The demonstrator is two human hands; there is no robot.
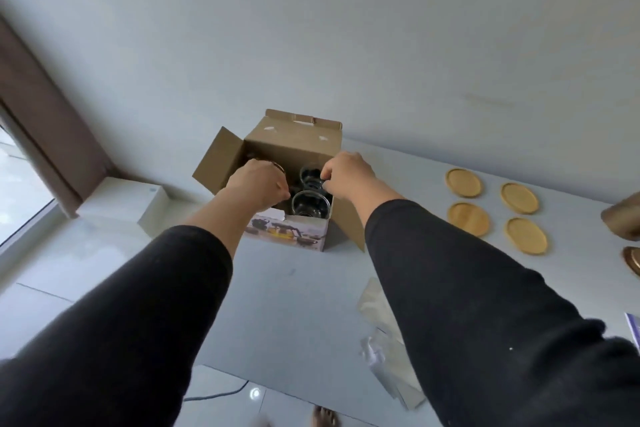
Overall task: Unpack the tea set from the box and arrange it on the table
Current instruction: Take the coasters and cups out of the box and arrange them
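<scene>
Both hands are down in the open cardboard box [294,139] on the worktop [298,288]: your left hand [256,184] curled, grip unclear, your right hand [346,173] pinching a glass cup [310,174]. Four wooden coasters [463,182] sit off to the right.

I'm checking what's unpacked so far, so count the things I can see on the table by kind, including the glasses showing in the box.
Wooden coasters laid out at right: 4, e.g.
Glass cups visible in the box: 2, e.g.
Cardboard box: 1
Crumpled clear wrapping: 1
Total: 8
</scene>
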